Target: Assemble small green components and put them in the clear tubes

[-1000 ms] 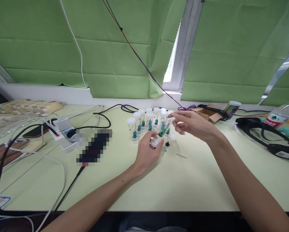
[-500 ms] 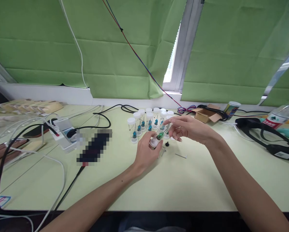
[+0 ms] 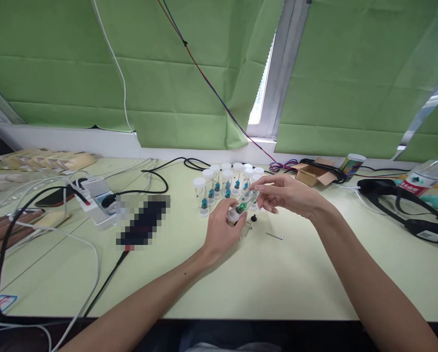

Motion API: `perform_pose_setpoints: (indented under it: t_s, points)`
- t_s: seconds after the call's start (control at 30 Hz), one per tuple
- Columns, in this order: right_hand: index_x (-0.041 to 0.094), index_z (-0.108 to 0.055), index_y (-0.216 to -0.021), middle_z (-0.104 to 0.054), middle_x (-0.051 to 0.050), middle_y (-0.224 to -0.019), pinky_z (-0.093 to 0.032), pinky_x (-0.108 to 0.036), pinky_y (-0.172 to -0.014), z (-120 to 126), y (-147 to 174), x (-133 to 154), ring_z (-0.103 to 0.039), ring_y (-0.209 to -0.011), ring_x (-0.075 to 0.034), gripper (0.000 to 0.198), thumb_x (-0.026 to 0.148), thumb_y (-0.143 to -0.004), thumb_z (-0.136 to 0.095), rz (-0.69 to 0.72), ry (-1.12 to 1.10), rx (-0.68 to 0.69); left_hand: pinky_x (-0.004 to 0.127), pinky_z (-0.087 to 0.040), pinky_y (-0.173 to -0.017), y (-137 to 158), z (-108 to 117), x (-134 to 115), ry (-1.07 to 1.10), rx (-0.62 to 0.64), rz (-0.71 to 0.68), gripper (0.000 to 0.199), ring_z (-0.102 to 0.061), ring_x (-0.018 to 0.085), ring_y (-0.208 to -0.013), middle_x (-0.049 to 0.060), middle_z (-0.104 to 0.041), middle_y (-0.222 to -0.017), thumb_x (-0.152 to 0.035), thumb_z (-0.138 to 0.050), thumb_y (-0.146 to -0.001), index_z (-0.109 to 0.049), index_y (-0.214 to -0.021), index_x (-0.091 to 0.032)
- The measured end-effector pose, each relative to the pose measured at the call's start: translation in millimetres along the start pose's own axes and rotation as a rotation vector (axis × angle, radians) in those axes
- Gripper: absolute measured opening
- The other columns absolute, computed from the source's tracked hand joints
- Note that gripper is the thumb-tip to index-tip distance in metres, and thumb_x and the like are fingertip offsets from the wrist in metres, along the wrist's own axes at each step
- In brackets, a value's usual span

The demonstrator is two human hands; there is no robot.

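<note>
My left hand (image 3: pixel 223 226) is closed around a clear plastic tube (image 3: pixel 245 201) with a white end and a green piece inside. The tube is tilted, its far end leaning up to the right. My right hand (image 3: pixel 277 194) has its fingers bent together at that far end, where thin metal strands show; what they pinch is too small to make out. Behind both hands stand several clear tubes with white caps (image 3: pixel 200 183), holding blue pieces and thin wires. Below the right hand lie a small black part (image 3: pixel 253 218) and an L-shaped hex key (image 3: pixel 275 236).
To the left are a dark pixelated device (image 3: pixel 143 222) on a cable and a white power strip (image 3: pixel 98 203) among tangled cords. An open cardboard box (image 3: pixel 312 173), a printed can (image 3: pixel 352 166), a black headset (image 3: pixel 405 210) and a plastic bottle (image 3: pixel 424 173) are at the right.
Both hands stay almost in place around the tilted tube. The right fingers shift very slightly at its far end. The small parts on the table have not moved.
</note>
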State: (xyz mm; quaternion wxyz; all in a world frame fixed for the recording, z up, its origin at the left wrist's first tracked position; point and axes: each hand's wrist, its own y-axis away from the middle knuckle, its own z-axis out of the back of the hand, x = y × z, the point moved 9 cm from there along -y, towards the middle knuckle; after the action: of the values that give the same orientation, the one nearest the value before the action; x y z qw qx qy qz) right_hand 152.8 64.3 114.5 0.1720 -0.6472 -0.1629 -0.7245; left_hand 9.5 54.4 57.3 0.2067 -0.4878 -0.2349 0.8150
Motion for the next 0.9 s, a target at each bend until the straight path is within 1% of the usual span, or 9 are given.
perform_pose_setpoints:
  t_s: [0.27, 0.67, 0.9]
  points:
    - [0.013, -0.072, -0.096, -0.069, -0.005, -0.067, -0.039, -0.022, -0.047, 2.2, -1.8, -1.8, -0.054, -0.051, -0.009, 0.030, 0.038, -0.081, -0.075, -0.016, -0.016, -0.026, 0.023, -0.045, -0.056, -0.4, 0.8, -0.9, -0.011, -0.003, -0.008, 0.015, -0.059, 0.014, -0.079, 0.003, -0.064, -0.096, -0.029, -0.064, -0.085, -0.057, -0.097, -0.022]
    - [0.012, -0.072, -0.093, -0.070, -0.008, -0.065, -0.035, -0.021, -0.044, 4.0, -3.9, -2.6, -0.053, -0.049, -0.009, 0.025, 0.031, -0.078, -0.076, -0.028, -0.003, -0.021, 0.025, -0.046, -0.060, 0.5, -2.3, 1.2, -0.033, 0.024, -0.005, 0.014, -0.061, 0.016, -0.082, 0.003, -0.065, -0.097, -0.028, -0.063, -0.085, -0.058, -0.097, -0.022]
    - [0.011, -0.072, -0.088, -0.070, -0.008, -0.061, -0.030, -0.021, -0.040, 3.2, -8.3, -3.7, -0.050, -0.044, -0.008, 0.023, 0.028, -0.073, -0.078, -0.055, -0.005, 0.000, 0.027, -0.047, -0.062, -0.4, -2.4, 2.3, -0.053, 0.020, -0.026, 0.015, -0.061, 0.017, -0.083, 0.004, -0.066, -0.098, -0.027, -0.062, -0.086, -0.058, -0.099, -0.022]
